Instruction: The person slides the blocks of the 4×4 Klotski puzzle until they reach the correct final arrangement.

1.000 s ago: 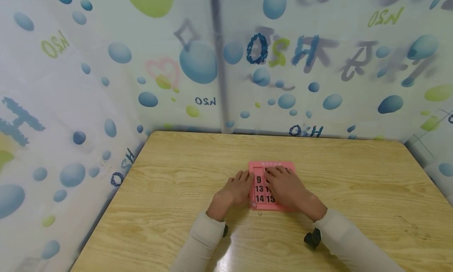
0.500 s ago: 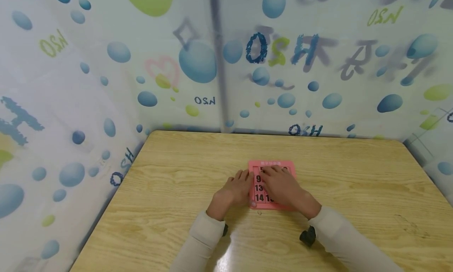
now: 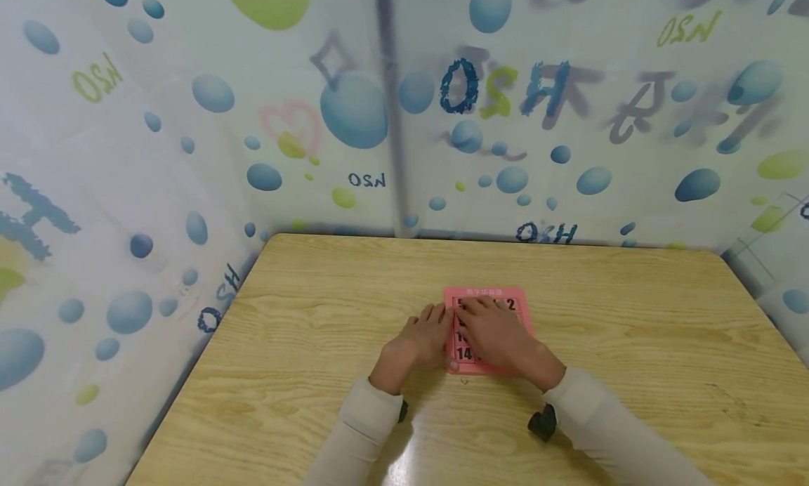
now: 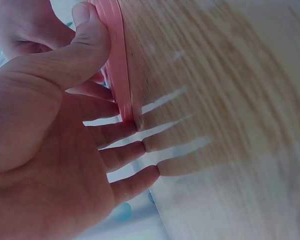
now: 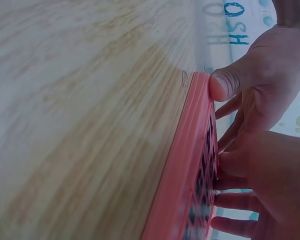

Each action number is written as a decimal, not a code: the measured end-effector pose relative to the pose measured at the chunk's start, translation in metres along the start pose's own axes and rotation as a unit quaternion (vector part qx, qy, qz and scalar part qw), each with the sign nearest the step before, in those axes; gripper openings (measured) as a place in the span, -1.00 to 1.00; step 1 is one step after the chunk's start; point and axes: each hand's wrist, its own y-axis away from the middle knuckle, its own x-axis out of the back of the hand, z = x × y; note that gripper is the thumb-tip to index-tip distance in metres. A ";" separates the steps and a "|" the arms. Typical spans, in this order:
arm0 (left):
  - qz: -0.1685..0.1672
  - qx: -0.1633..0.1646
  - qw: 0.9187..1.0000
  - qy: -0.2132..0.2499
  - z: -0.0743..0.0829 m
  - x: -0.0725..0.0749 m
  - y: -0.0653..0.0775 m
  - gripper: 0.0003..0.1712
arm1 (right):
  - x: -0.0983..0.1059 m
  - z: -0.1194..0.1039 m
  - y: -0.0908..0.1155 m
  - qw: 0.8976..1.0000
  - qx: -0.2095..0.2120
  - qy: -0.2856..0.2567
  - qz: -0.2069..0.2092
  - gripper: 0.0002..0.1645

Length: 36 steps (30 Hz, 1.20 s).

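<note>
A pink sliding number puzzle (image 3: 485,291) lies flat on the wooden table. Its tiles carry black numbers; 5, 2 and 14 show around my right hand (image 3: 496,335). That hand lies over the middle of the tiles, its extended fingertips touching the upper left of the grid and covering several tiles. At the puzzle's left side is my left hand (image 3: 425,337). Its thumb (image 4: 92,42) presses on the frame's near left corner, while the other fingers reach nearly straight along the left edge, with tips down at the table in the left wrist view.
The wooden table (image 3: 329,289) extends on all sides of the puzzle. Behind it stands a wall covering (image 3: 543,156) printed with blue and green drops. A dark wrist mount (image 3: 542,423) sits beneath the right cuff.
My right hand has moved left across the grid, and the 5 tile has slid left into the upper left corner. The 2 at the upper right now shows. My left hand stays in place.
</note>
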 end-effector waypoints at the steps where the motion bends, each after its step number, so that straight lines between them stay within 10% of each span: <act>1: 0.001 -0.001 1.000 -0.001 0.000 0.000 0.000 0.14 | 0.000 0.000 0.000 1.000 0.001 0.000 0.001 -0.49; 36: 0.015 -0.003 0.999 0.034 -0.001 -0.001 0.001 0.17 | 0.000 0.045 0.036 0.999 -0.035 0.017 0.035 -0.54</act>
